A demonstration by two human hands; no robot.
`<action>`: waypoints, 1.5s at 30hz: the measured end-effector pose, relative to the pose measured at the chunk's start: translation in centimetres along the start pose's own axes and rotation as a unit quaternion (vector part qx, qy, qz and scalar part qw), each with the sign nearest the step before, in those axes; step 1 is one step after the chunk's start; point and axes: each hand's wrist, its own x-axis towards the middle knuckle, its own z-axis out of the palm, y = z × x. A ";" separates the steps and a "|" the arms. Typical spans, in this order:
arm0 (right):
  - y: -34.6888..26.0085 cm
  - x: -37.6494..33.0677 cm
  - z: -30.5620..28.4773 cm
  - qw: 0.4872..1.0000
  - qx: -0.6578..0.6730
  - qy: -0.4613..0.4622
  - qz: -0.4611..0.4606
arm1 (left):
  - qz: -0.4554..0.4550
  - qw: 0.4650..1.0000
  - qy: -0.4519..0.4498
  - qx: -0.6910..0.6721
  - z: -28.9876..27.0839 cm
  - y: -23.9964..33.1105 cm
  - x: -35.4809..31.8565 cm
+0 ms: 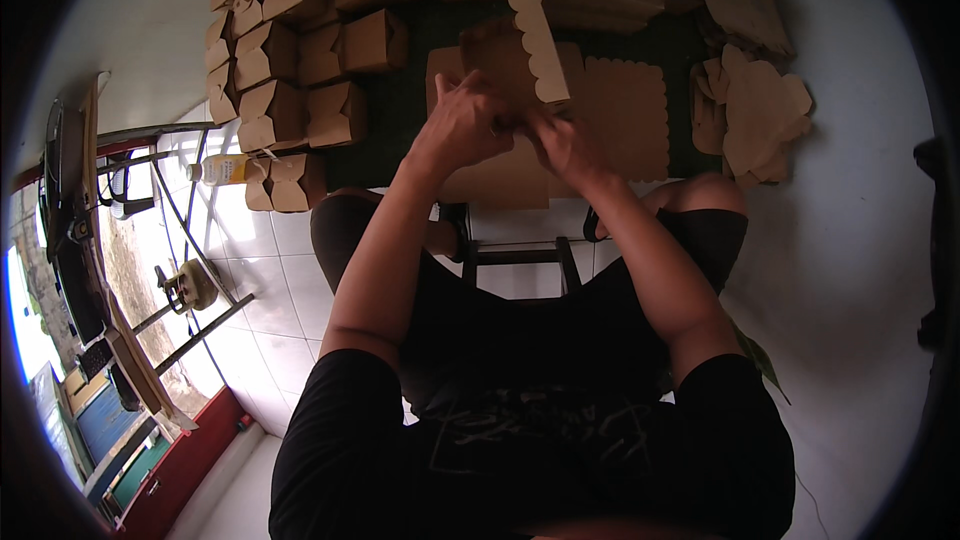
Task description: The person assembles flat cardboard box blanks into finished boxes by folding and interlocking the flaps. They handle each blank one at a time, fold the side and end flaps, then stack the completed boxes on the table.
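Left hand (462, 125) and right hand (568, 148) sit close at scalloped cardboard (538, 38), fingers curled; tips hidden, I can't tell their grip. Folded cartons (266, 58) conceal their insides.

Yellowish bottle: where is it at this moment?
In the head view, the yellowish bottle is at the left, beside the lowest of the folded brown boxes.
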 end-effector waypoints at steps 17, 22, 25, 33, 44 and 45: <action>-1.3 0.2 -1.2 0.999 0.040 -0.022 -0.010 | 0.020 0.983 0.181 -0.030 -1.2 -2.8 -0.1; -2.5 -0.1 -2.6 0.994 0.077 -0.081 -0.014 | -0.089 0.956 0.280 -0.026 -1.6 -4.9 0.8; -2.8 -0.2 -2.9 0.991 0.095 -0.091 -0.015 | -0.129 0.960 0.248 -0.027 -0.8 -4.9 0.7; -2.1 -0.1 -3.7 0.986 0.155 -0.059 -0.010 | -0.194 0.948 0.250 -0.020 0.3 -5.8 1.2; -2.8 0.1 -5.6 0.991 0.117 -0.045 -0.045 | -0.250 0.941 0.223 -0.042 0.1 -6.4 0.8; -3.1 0.0 -5.8 0.991 0.114 -0.043 -0.046 | -0.254 0.941 0.220 -0.036 0.0 -6.2 0.8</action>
